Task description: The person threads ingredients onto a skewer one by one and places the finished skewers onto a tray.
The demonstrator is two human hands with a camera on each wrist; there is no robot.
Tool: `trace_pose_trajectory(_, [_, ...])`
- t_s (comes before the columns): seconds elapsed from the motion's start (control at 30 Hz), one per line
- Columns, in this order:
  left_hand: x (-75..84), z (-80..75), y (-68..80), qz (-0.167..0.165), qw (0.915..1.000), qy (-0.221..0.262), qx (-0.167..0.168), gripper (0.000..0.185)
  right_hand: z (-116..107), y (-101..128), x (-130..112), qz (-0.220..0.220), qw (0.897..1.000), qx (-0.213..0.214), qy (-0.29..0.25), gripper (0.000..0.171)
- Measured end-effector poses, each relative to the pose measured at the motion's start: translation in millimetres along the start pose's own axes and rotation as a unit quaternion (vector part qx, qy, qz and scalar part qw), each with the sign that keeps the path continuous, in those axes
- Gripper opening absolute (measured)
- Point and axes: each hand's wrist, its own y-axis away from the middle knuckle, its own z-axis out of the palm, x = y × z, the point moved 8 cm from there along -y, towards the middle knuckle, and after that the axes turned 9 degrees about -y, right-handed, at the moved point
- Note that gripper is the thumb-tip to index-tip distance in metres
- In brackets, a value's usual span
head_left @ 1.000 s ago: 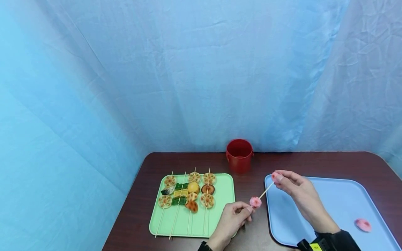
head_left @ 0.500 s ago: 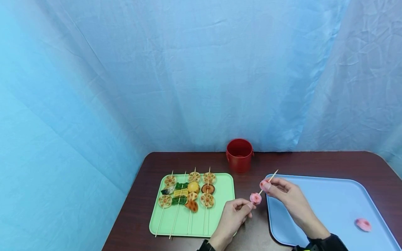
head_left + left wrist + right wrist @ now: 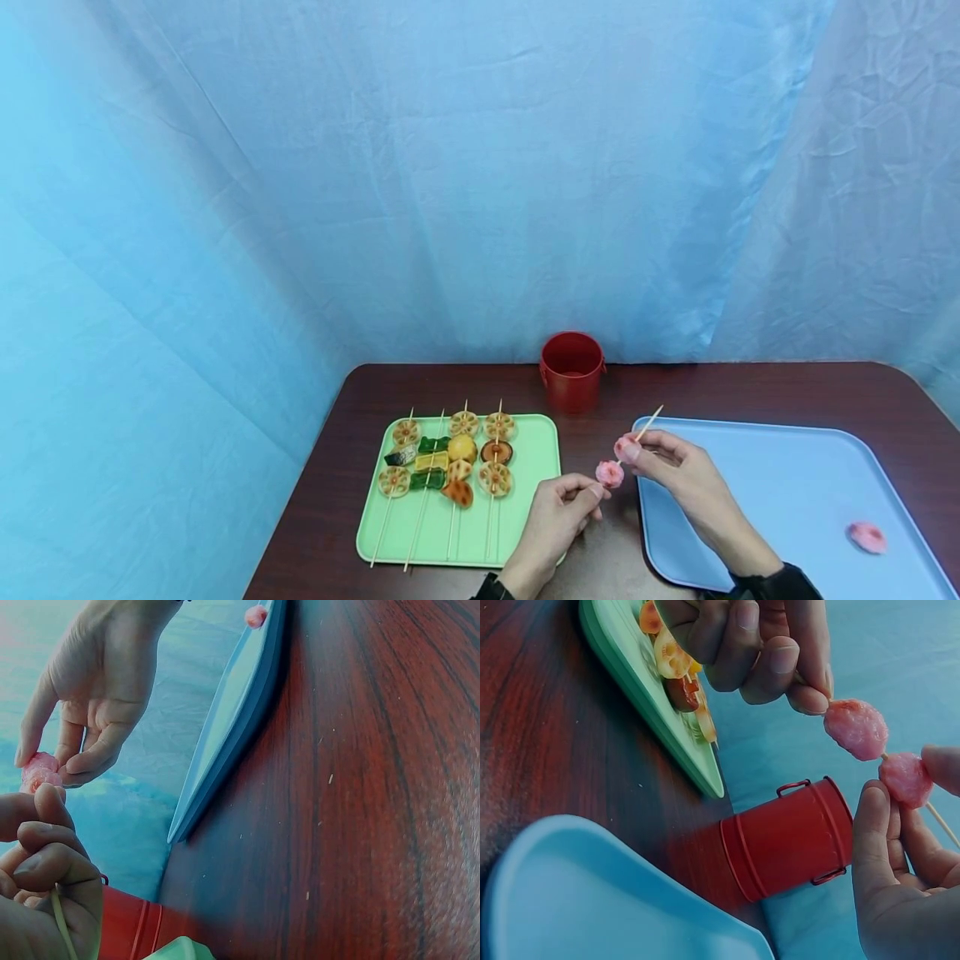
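Note:
My left hand [image 3: 557, 527] grips a thin wooden skewer [image 3: 649, 422] below a pink, roundish food piece [image 3: 610, 474] threaded on it. With thumb and fingers my right hand [image 3: 693, 487] pinches a second pink piece [image 3: 905, 780], which is on the same skewer just above the first. Only a short gap of stick shows between the two pieces in the right wrist view, and the pointed end sticks out past the upper one. The skewer's lower end passes through my left palm in the left wrist view. A third pink piece [image 3: 867, 537] lies on the blue tray [image 3: 780, 467].
On the left, a green tray [image 3: 536, 450] bears several loaded skewers with lotus root slices [image 3: 495, 480], green pieces [image 3: 427, 480] and a mushroom slice [image 3: 497, 452]. A red bucket [image 3: 572, 383] stands at the back of the dark wooden table [image 3: 427, 383], before a blue curtain.
My right hand has slid the second pink piece from the skewer's tip down the stick, close to the first piece. The left hand stays nearly in place.

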Motion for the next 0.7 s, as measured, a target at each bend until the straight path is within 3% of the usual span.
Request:
trace_pose_trajectory(0.27, [-1.5,-0.2,0.1,-0.003,1.0,-0.004,0.001,0.016,1,2,1,0.001,1.0,-0.006,-0.004,0.049])
trace_pose_trajectory(0.37, [-2.4,-1.4,0.0,-0.006,0.9999,-0.007,0.004,0.015,-6,2,-2,-0.006,1.0,0.001,0.019,0.053])
trace_pose_trajectory(0.7, [-5.4,-11.1,-0.5,-0.014,0.9997,-0.01,0.015,0.015,-66,4,-9,0.001,0.991,0.055,0.123,0.074])
